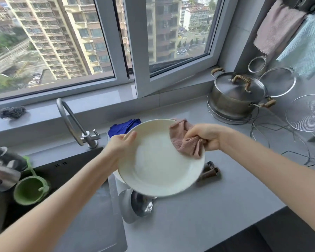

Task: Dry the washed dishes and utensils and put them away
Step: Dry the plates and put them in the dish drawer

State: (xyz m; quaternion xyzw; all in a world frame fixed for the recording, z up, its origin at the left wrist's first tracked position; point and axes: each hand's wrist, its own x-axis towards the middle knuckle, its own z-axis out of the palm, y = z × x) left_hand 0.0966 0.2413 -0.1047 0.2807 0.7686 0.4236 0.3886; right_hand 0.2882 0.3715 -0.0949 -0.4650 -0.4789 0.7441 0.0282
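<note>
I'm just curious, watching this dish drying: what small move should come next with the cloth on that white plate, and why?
Probably sweep the crumpled pink cloth across the middle of the round white ceramic plate, towards the left hand. The right hand grips the cloth at the upper right rim only, the left hand holds the opposite rim, and most of the face lies uncovered.

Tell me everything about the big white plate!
The white plate is round, smooth and glossy, like ceramic, with a wide, shallow middle and a raised rim. It has no pattern and looks clean. It is held in the air, tilted, above the grey counter. The left hand grips its left rim, thumb on top. The right hand presses a bunched pink cloth onto its upper right rim.
</note>
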